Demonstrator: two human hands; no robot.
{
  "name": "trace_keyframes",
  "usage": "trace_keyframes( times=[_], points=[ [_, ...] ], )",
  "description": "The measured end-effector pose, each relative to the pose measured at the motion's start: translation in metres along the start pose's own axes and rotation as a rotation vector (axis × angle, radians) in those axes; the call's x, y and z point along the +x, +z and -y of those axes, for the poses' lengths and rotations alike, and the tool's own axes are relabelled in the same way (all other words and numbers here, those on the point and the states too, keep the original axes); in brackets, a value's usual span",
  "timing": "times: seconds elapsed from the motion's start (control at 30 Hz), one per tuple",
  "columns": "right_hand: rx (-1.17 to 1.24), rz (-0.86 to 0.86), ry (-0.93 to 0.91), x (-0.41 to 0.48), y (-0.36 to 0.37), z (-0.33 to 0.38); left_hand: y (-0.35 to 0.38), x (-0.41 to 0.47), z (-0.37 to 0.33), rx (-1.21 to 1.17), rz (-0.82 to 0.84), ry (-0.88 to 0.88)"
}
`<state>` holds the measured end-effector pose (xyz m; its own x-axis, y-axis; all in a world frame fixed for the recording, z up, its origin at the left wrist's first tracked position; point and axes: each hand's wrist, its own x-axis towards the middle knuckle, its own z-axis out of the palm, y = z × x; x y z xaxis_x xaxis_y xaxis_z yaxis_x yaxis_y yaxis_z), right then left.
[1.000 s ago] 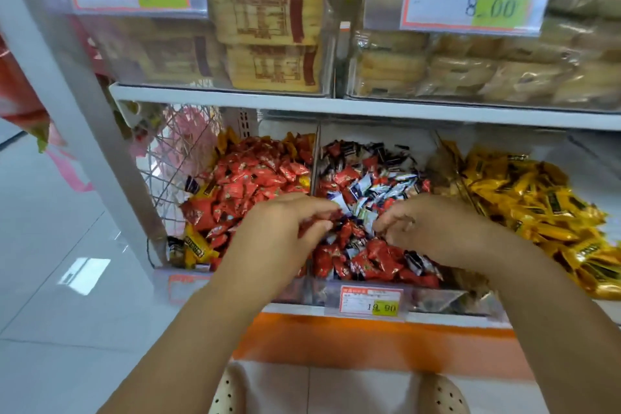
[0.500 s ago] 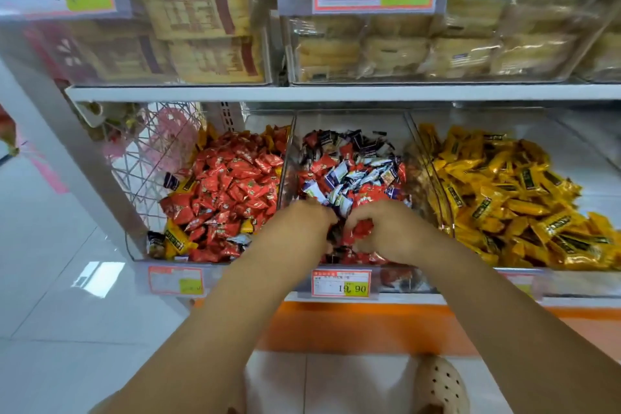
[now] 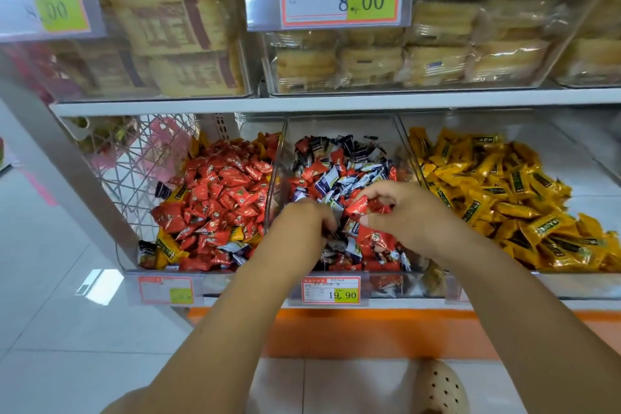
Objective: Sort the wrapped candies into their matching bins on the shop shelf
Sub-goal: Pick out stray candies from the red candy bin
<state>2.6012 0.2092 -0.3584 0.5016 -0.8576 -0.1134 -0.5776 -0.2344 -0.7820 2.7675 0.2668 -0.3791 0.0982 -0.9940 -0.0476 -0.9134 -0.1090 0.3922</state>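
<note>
STEP (judged): I pull red strays from the mixed middle bin (image 3: 336,127) | right hand (image 3: 408,215) pinches red wrapped candies (image 3: 364,207) | left hand (image 3: 297,223) curled in the pile (image 3: 339,175) beside it, hold not discernible | red bin (image 3: 258,127) left of left hand | lift above divider (image 3: 277,175) before release.

Bright, even light, soft shadows. Glare patch on glossy white floor tiles (image 3: 90,282). Upper-left pink-bordered price label (image 3: 53,7) blurred, centre sharp. Wide-angle distortion slants white metal shelf upright (image 3: 67,185).
</note>
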Motion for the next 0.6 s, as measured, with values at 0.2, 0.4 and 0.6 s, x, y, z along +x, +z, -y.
trace_keyframes(
  times=[0.2, 0.4, 0.6],
  points=[
    [0.227, -0.067, 0.055, 0.002, 0.006, 0.002, -0.033, -0.017, 0.012, -0.508, -0.393, -0.01],
    [0.366, -0.175, -0.127, 0.025, 0.034, 0.036, -0.061, -0.021, 0.06, -0.646, -0.69, -0.142],
    [0.26, -0.176, -0.313, 0.073, 0.089, 0.087, -0.079, -0.026, 0.124, -0.53, -0.921, -0.337]
  ],
)
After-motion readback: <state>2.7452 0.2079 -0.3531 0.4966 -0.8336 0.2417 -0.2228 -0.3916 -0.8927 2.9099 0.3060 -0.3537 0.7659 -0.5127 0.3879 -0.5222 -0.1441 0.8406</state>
